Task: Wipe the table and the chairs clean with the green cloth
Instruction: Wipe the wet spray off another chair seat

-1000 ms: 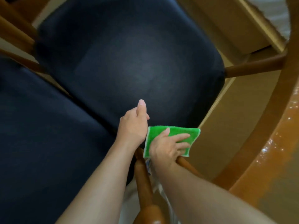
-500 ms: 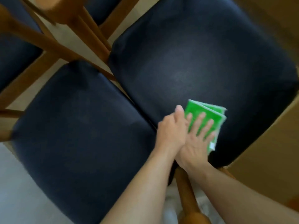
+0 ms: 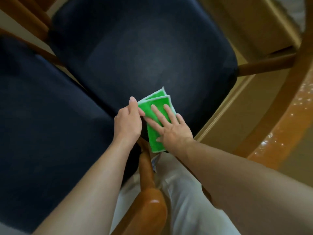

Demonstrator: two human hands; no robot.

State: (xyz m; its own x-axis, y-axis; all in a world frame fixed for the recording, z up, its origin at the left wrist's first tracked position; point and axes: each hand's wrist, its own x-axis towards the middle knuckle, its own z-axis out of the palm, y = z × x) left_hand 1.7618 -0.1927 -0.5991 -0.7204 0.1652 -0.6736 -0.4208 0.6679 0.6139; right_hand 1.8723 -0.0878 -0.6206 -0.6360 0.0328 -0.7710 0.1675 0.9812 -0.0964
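Note:
A folded green cloth (image 3: 154,107) with white edging lies on the near edge of a dark navy chair seat (image 3: 144,48). My right hand (image 3: 171,128) presses flat on the cloth with straight, spread fingers. My left hand (image 3: 129,122) sits just left of it, its fingertips pinching the cloth's left edge. A second navy seat (image 3: 42,116) lies to the left. The round wooden table (image 3: 288,119) curves along the right side.
The wooden back rail (image 3: 149,192) of the chair rises between my forearms at the bottom. Wooden chair legs (image 3: 264,65) stick out at the right and upper left. Tan floor (image 3: 228,112) shows between chair and table. My light trousers (image 3: 183,200) are below.
The cloth has shifted on the seat's near edge and its folded layers now fan apart. My left hand has moved onto the cloth's left edge. My view has swung right, toward the table.

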